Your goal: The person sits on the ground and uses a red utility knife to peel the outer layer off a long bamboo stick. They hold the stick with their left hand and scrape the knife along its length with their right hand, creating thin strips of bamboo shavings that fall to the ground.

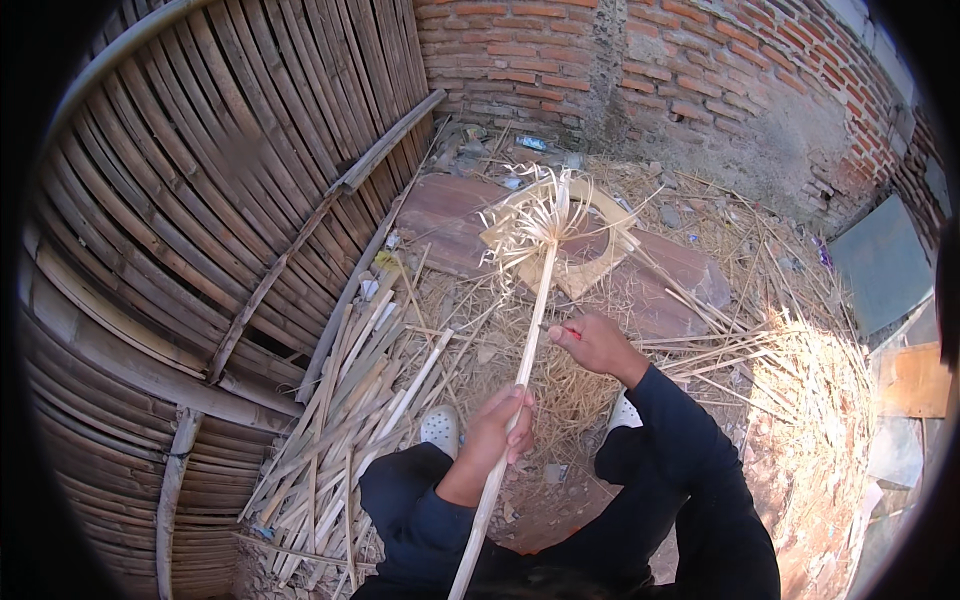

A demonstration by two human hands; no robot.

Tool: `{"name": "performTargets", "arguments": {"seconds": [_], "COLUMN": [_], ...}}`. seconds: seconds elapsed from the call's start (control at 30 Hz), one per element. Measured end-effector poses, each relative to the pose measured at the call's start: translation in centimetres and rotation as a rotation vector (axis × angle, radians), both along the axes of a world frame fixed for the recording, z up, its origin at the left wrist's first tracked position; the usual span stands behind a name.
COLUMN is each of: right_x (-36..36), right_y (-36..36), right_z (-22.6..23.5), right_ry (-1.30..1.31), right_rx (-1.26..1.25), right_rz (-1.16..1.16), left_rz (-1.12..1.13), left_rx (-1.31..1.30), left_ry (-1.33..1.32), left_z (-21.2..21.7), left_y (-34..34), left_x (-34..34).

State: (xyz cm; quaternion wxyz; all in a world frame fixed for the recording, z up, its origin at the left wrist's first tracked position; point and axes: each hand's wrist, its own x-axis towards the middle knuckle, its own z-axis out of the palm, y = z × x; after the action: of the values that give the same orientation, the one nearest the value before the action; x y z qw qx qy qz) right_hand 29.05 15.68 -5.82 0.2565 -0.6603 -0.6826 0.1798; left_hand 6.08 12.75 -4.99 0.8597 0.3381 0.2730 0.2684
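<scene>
Your left hand is wrapped tight around a long pale bamboo stick, fingers curled fully closed on its shaft. The stick runs up and away from those fingers to a frayed end split into thin curling strips, and down past your wrist toward the lower edge. Your right hand sits just beyond the left, fingers folded shut on a small knife — its tip meets the stick right beside your fingertips. Left of your left fingers lies a heap of split bamboo strips; further left stands a woven bamboo wall. Beyond the frayed end — a brick wall.
</scene>
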Motion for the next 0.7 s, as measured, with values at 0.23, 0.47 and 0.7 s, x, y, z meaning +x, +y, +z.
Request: {"name": "performTargets", "arguments": {"seconds": [0.23,0.47,0.7], "right_x": [0.3,6.6,-1.2], "right_y": [0.9,4.3,-0.3], "right_z": [-1.6,-1.4,-0.6], "right_ry": [-0.287,-0.168,-0.184], "right_rx": [0.284,0.265,0.219], "right_rz": [0.075,-0.386,0.092], "left_rz": [-0.02,-0.113,-0.013], "left_rx": [-0.25,-0.109,0.147], "left_ry": [-0.18,-0.122,0.136], "left_z": [1.1,0.9,1.6], "left_y": [-0.5,-2.7,-0.6], "left_x": [0.4,1.5,-0.1]}}
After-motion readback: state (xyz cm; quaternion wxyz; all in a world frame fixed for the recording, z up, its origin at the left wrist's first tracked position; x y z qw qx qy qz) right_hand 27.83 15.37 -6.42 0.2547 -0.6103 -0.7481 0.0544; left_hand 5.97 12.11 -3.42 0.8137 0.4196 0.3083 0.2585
